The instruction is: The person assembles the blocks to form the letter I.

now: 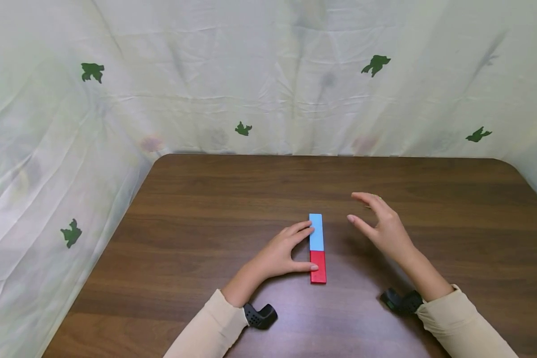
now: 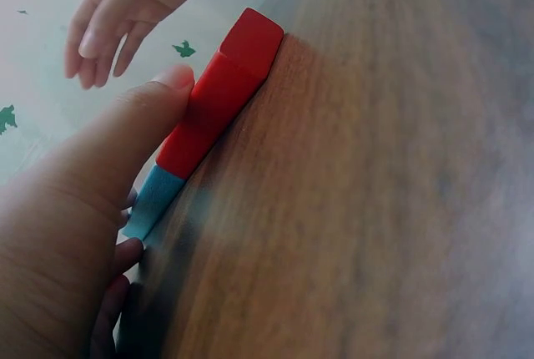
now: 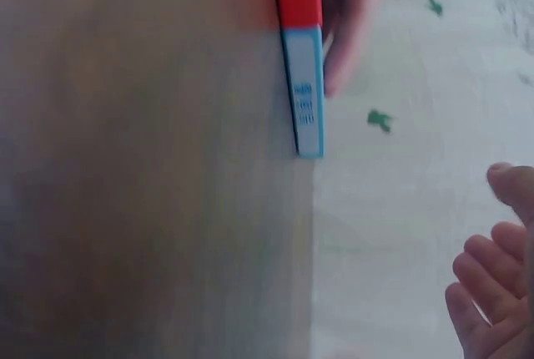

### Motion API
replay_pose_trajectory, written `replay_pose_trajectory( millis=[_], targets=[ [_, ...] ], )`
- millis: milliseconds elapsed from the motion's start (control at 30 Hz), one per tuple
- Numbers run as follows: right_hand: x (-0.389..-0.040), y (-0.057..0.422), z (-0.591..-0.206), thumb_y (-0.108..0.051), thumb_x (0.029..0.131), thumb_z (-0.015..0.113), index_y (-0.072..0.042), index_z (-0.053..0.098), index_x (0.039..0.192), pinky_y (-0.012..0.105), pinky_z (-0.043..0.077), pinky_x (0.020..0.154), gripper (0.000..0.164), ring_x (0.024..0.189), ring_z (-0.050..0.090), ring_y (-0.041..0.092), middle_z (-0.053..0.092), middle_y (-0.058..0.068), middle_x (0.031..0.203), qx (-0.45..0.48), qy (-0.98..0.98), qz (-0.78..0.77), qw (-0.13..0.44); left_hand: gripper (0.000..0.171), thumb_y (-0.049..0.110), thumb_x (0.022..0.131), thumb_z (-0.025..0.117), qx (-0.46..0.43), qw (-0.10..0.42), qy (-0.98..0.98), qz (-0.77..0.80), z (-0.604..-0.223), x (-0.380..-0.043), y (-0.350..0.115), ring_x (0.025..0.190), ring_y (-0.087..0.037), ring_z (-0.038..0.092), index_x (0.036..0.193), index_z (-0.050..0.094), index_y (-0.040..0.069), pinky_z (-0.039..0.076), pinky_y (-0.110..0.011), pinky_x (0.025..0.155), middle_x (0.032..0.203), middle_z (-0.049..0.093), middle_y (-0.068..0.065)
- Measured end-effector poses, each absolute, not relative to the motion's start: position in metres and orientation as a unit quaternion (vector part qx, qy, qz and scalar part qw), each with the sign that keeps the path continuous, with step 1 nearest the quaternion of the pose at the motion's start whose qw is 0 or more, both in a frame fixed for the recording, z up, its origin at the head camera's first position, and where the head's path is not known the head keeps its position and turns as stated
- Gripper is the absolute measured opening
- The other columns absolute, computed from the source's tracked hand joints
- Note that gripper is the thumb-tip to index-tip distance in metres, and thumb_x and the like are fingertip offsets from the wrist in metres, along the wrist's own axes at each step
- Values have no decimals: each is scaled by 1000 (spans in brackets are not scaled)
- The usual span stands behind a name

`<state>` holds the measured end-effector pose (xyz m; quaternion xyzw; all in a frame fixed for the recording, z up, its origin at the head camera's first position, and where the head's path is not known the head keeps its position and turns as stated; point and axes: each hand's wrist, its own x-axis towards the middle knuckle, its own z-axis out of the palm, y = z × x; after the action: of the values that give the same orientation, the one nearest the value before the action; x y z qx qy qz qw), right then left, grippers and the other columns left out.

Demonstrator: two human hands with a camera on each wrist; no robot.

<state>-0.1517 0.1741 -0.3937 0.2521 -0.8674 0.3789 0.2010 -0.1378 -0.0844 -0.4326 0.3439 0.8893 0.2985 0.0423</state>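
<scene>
A long, narrow, straight-edged bar in light blue and red (image 1: 317, 241) lay flat on the dark brown, wood-grained table (image 1: 197, 223), its length running away from the person. A clean, straight line divided it crosswise into two colours: the light-blue section took the far part and the red section the near part, the blue looking slightly the longer. From above, the blue face was plain and pale, the red deep and smooth. In the left wrist view the red end showed as a bright, blocky face with softened corners, and the bar stood clearly thick above the wood. From the right wrist, the blue section bore a whitish panel (image 3: 303, 100) edged in blue, with small darker blue marks too blurred to read. What the bar was made of could not be told. The bare left hand (image 1: 277, 253) was spread wide along the bar's left side, its thumb resting on the red and its nearly straight fingers touching the blue. The bare right hand (image 1: 387, 231) hung in the air to the right, well apart from the bar, thumb and fingers widely parted and holding nothing. Behind the table hung an off-white cloth (image 1: 268, 64) with green patches.
</scene>
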Motion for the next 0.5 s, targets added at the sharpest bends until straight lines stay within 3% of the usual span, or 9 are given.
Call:
replay_pose_trajectory(
  millis=[267, 500],
  targets=[
    [-172, 191, -405, -2, 72, 74, 1, 52, 120, 43, 41, 83, 53, 105, 50, 28, 54, 14, 114, 219, -870, 370, 241, 80, 47, 74, 69, 345, 44, 888, 300, -431, -138, -84, 126, -19, 30, 138, 38, 12, 30, -33, 99, 144, 28, 1],
    [-178, 205, -415, -7, 77, 70, 1, 47, 125, 49, 38, 86, 54, 111, 46, 34, 50, 17, 120, 188, -890, 359, 208, 79, 46, 74, 69, 347, 41, 887, 301, -433, -138, -84, 126, -20, 31, 137, 38, 11, 30, -34, 99, 143, 29, 0]
  ],
)
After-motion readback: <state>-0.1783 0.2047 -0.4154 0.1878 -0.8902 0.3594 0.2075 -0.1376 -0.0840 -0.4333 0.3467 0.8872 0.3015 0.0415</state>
